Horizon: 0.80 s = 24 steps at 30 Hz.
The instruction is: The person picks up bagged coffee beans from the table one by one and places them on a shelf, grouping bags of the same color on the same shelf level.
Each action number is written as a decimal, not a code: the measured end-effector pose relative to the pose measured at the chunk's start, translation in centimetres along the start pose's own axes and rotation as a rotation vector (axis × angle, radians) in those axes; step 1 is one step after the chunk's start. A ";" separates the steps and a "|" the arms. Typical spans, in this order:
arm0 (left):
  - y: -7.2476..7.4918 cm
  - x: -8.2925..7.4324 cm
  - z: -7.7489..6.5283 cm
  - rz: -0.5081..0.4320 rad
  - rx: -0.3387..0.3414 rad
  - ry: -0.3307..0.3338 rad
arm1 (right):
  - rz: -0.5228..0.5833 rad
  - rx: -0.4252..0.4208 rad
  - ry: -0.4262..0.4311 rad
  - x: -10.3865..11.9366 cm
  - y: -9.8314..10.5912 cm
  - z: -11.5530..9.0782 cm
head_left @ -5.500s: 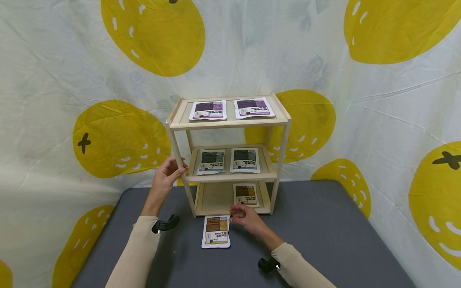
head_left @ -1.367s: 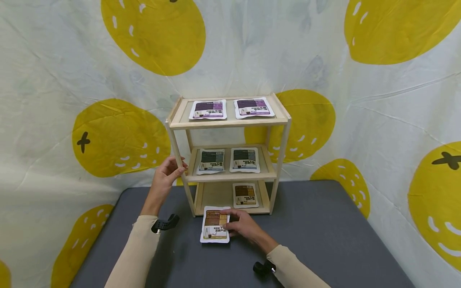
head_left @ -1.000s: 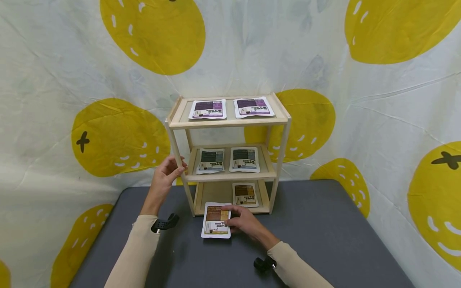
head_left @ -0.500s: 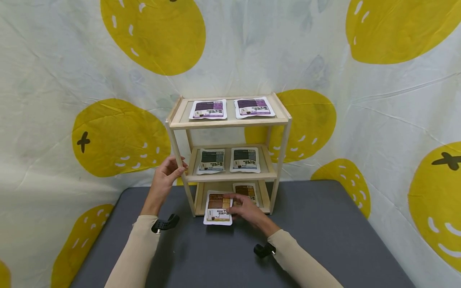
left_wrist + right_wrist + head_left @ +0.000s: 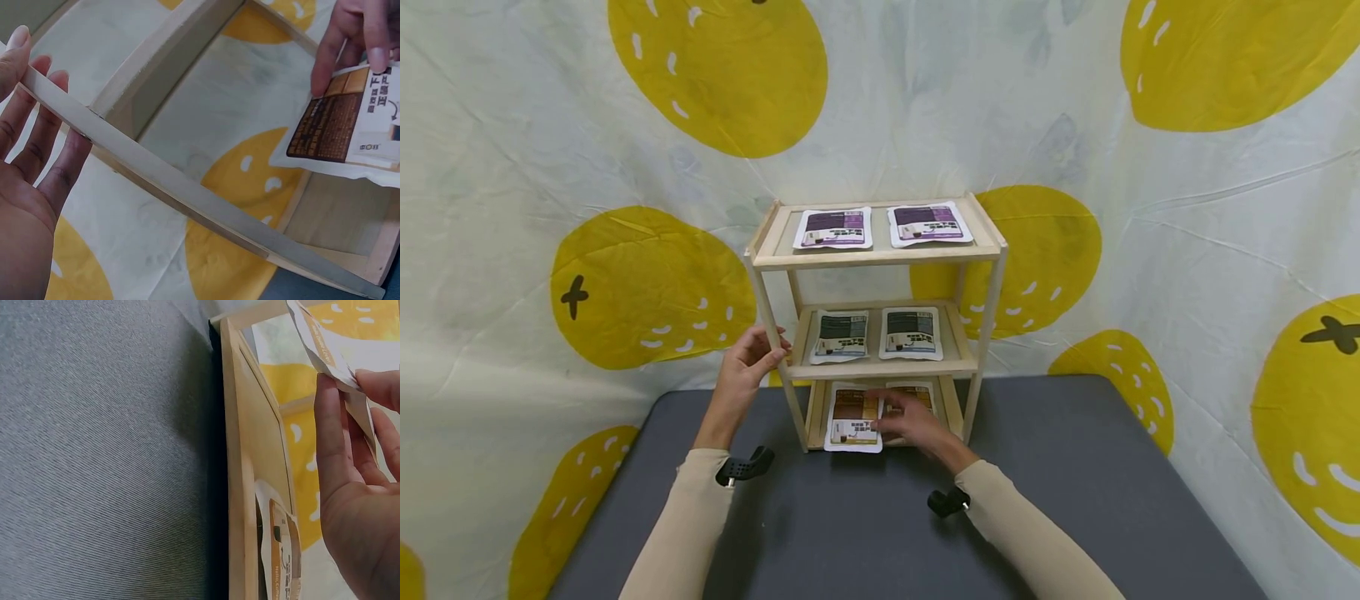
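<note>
My left hand (image 5: 745, 371) grips the left front post (image 5: 156, 169) of a three-tier wooden shelf (image 5: 880, 367), its thumb on one side and fingers on the other. Between thumb and fingers, my right hand (image 5: 921, 425) pinches the right edge of a white pouch with a brown label (image 5: 852, 427). That pouch is at the left front of the bottom tier; in the right wrist view it hangs raised above the tier's board (image 5: 259, 419). A second brown-labelled pouch (image 5: 278, 550) lies on the bottom tier's right side, partly hidden behind my right hand in the head view.
Two green-labelled pouches (image 5: 841, 337) lie on the middle tier, which overhangs the bottom one. Two purple-labelled pouches (image 5: 833, 229) lie on the top tier. The shelf stands on a dark grey table (image 5: 820, 550) against a fruit-printed cloth (image 5: 880, 100).
My right hand has taken hold of the brown-labelled pouch, lifted it off the table and carried it forward into the bottom tier's left opening. My left hand has stayed on the post.
</note>
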State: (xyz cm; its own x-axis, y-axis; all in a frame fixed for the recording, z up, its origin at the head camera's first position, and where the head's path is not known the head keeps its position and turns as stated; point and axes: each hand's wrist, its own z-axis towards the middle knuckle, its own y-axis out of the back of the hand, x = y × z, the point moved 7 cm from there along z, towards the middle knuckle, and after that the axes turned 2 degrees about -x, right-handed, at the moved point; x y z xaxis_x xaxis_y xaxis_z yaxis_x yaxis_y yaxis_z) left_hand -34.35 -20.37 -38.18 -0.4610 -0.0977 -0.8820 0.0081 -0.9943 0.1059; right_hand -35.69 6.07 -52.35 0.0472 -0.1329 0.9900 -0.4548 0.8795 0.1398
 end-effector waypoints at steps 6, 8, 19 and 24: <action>0.0 -0.1 0.1 -0.006 0.001 -0.004 | -0.098 -0.005 0.034 0.4 0.4 0.6; 0.0 -0.1 0.0 -0.011 0.005 -0.006 | -0.120 0.000 0.050 0.5 0.5 0.8; 0.0 -0.1 -0.1 -0.004 0.015 -0.008 | -0.147 -0.001 0.045 0.4 1.0 1.7; 0.0 -0.1 -0.1 0.002 0.014 -0.015 | -0.160 0.002 0.049 0.4 1.2 2.1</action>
State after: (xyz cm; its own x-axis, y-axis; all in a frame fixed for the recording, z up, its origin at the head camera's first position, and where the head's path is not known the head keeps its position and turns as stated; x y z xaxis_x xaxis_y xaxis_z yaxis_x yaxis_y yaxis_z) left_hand -34.25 -20.35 -38.13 -0.4740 -0.0986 -0.8750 -0.0031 -0.9935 0.1137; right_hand -38.05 6.12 -51.84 0.1622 -0.2487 0.9549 -0.4399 0.8480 0.2956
